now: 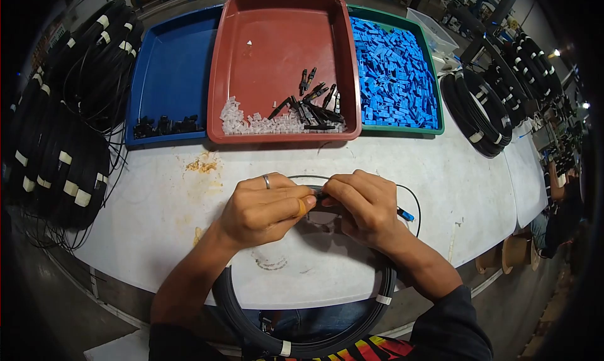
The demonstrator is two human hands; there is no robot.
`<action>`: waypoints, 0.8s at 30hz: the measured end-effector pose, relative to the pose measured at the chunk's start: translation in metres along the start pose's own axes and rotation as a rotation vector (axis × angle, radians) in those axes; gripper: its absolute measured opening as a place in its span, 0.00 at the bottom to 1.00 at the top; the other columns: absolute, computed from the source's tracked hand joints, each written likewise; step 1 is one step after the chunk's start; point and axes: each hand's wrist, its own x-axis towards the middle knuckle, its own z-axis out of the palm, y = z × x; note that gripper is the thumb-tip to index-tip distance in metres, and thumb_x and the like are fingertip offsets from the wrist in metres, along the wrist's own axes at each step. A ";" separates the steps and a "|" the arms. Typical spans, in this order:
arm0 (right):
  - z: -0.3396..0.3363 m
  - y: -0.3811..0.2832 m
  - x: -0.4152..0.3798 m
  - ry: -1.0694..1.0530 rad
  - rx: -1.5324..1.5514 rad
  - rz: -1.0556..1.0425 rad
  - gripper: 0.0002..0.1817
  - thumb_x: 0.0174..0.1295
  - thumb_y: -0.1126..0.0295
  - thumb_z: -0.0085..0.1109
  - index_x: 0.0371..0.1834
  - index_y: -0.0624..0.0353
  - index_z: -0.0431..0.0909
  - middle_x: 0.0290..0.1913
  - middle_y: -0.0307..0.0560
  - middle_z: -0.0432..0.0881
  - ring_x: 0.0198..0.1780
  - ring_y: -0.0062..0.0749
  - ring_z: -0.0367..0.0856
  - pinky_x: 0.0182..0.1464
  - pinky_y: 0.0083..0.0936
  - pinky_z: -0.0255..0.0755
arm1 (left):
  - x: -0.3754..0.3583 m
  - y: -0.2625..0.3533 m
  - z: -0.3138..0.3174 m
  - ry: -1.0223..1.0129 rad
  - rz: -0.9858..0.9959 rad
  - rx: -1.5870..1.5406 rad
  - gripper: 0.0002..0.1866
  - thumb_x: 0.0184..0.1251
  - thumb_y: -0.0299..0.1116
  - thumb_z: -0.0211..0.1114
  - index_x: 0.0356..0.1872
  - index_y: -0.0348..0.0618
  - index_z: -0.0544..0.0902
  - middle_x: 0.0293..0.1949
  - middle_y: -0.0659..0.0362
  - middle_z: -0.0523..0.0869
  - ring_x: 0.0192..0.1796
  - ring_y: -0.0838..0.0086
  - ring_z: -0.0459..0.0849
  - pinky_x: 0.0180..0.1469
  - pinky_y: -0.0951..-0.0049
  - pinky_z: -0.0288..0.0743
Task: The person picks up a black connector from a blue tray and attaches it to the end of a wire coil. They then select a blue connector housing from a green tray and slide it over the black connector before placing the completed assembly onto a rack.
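Observation:
My left hand (267,210), with a ring on one finger, is pinched closed around a small dark piece at the end of a black cable. Fingertip to fingertip with it, my right hand (365,207) is also closed on this dark piece (319,195), whose exact shape the fingers hide. A coil of black cable (277,343), bound with white tape, hangs over the table's front edge against my body. From it a thin loop runs past my right hand to a blue connector (406,214) just right of that hand.
A red tray (270,37) holds small clear pieces and black parts. Beside it stand a blue tray (173,59) with black pieces and a green tray (434,103) full of blue pieces. Cable coils (50,153) pile up at left; another coil (481,112) lies at right.

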 end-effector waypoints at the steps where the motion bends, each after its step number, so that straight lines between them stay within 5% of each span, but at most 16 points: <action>1: 0.002 0.002 -0.002 -0.032 0.062 0.048 0.16 0.46 0.77 0.72 0.41 0.61 0.83 0.37 0.44 0.86 0.31 0.34 0.83 0.29 0.31 0.75 | 0.000 0.000 0.000 -0.001 0.000 -0.002 0.08 0.52 0.18 0.79 0.30 0.38 0.87 0.32 0.56 0.91 0.33 0.67 0.90 0.37 0.72 0.84; 10: 0.000 0.003 0.000 -0.025 0.057 0.053 0.16 0.46 0.81 0.70 0.41 0.59 0.82 0.37 0.43 0.86 0.31 0.38 0.85 0.31 0.32 0.78 | 0.002 0.005 0.000 0.036 -0.125 -0.004 0.06 0.53 0.18 0.76 0.26 0.38 0.86 0.32 0.57 0.92 0.31 0.69 0.89 0.37 0.72 0.84; 19: 0.008 0.006 -0.003 -0.058 0.190 0.161 0.22 0.38 0.81 0.69 0.42 0.57 0.83 0.36 0.42 0.87 0.31 0.37 0.86 0.30 0.31 0.78 | 0.001 0.001 0.002 0.003 -0.019 0.074 0.06 0.53 0.19 0.76 0.26 0.39 0.87 0.31 0.59 0.92 0.30 0.71 0.88 0.34 0.72 0.81; 24: 0.000 0.004 -0.001 -0.036 0.139 0.102 0.19 0.44 0.82 0.70 0.42 0.57 0.84 0.37 0.43 0.87 0.32 0.40 0.87 0.30 0.32 0.79 | 0.003 0.007 0.001 0.016 0.013 0.138 0.06 0.51 0.20 0.77 0.26 0.40 0.86 0.31 0.60 0.92 0.29 0.73 0.87 0.35 0.73 0.79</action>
